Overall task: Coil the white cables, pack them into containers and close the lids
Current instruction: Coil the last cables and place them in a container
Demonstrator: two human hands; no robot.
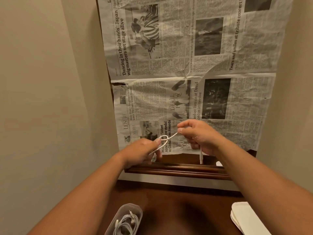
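Note:
A thin white cable (170, 136) stretches between both hands over the newspaper-covered table. My left hand (144, 151) pinches a small loop of it between thumb and fingers. My right hand (198, 134) grips the other stretch, and the cable's white plug end (201, 156) hangs down below that hand. At the bottom of the view a clear plastic container (135, 209) stands open with coiled white cables (125, 224) inside it.
Newspaper (194, 65) covers the dark wooden table, whose moulded front edge (176, 168) shows below my hands. A lower brown surface (183, 209) holds the container. White lids or trays (245, 216) lie stacked at bottom right. Beige walls flank both sides.

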